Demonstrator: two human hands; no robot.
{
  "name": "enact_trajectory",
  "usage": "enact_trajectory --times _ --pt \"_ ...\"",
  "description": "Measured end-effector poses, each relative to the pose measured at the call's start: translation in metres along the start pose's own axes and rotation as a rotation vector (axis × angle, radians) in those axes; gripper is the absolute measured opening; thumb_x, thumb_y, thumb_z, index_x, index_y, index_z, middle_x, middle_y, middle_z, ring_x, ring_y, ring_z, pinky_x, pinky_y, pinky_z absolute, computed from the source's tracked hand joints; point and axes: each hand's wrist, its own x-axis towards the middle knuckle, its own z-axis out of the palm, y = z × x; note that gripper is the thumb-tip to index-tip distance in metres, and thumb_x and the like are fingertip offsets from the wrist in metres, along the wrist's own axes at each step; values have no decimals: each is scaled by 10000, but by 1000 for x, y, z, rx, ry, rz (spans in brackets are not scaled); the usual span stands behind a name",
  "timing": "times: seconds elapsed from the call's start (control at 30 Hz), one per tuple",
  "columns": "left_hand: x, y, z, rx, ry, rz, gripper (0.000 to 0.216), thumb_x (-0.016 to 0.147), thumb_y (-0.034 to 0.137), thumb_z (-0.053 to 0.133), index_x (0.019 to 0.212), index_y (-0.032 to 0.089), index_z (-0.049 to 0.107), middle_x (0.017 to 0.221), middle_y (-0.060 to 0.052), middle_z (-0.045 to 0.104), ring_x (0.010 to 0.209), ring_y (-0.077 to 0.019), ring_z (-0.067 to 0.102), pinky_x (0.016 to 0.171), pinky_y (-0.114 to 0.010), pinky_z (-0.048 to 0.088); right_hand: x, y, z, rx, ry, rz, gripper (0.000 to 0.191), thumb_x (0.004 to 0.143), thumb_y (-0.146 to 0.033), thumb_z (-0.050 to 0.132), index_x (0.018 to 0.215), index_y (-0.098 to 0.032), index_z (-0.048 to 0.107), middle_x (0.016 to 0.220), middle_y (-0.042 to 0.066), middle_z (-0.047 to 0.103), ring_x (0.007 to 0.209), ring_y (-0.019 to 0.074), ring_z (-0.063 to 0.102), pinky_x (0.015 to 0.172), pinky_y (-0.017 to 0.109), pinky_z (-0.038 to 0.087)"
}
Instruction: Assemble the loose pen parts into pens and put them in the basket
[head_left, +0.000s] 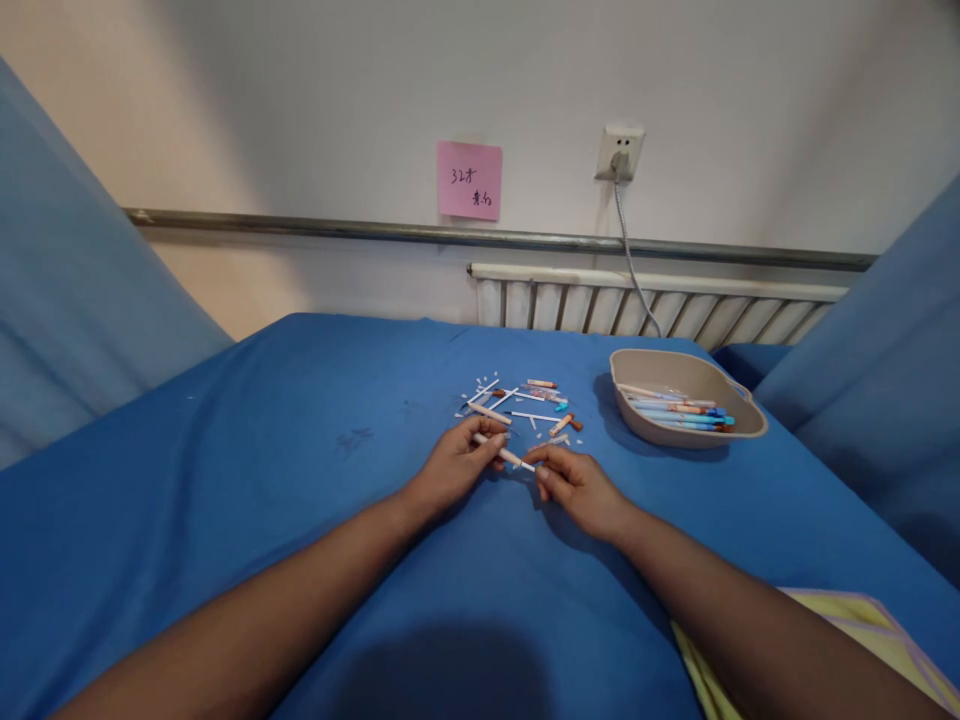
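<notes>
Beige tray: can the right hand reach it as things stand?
Probably yes. The tray lies just right of and beyond the right hand, with only bare blue cloth between them. The hand does pinch one end of a white pen, shared with the left hand.

On the white wall there is a pink sticky note (pixel 469 180) with some handwriting on it. To the right of it sits a white socket (pixel 620 152), and a grey cable (pixel 628 255) hangs down from its plug behind a white radiator (pixel 675 305). A metal rail (pixel 337 229) runs along the wall, just under the note. A blue cloth (pixel 262 450) covers the table. At the near right corner lies a yellow cloth (pixel 862 610).
</notes>
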Motion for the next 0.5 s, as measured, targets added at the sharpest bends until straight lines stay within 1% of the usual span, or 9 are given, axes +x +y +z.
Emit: enact_trajectory --times 0.1,0.17,0.27,0.33,0.4,0.5 --pt "-1 1 0 -73 -54 -39 332 672 306 705 928 126 593 751 -20 631 626 -112 608 627 -254 498 2 3 -4 8 46 31 113 814 -226 482 808 -183 586 569 -43 530 542 106 492 550 227 374" --pt "-1 2 -1 -109 -55 -49 349 622 275 742 898 121 594 752 -24 645 649 -123 620 640 -263 503 3 5 -6 -7 62 47 105 789 -236 503 720 -180 559 581 -38 536 545 106 492 540 226 367" --pt "-2 3 -1 -86 -37 -75 326 601 246 752 850 113 590 667 -12 648 564 -111 606 567 -242 492 3 6 -7 -56 91 48 107 782 -251 511 713 -183 557 595 -32 557 550 112 503 535 228 367" --pt "-3 3 -1 -15 -35 -107 262 637 260 727 806 110 594 561 9 618 474 -98 573 496 -222 467 3 6 -8 -87 119 40 116 794 -260 502 724 -189 559 584 -31 567 545 116 513 539 232 374" --pt "-3 4 -1 73 -35 -132 218 663 282 706 747 115 594 499 19 591 417 -92 546 440 -206 440 3 5 -8 -113 143 37 127 810 -271 490 738 -195 563 572 -30 574 538 120 522 541 236 381" --pt "-5 5 0 137 -45 -163 229 661 309 704 704 125 575 551 -7 631 402 -94 544 386 -192 412 3 4 -7 -131 170 52 127 816 -288 490 768 -202 571 564 -29 575 527 126 527 535 243 385"
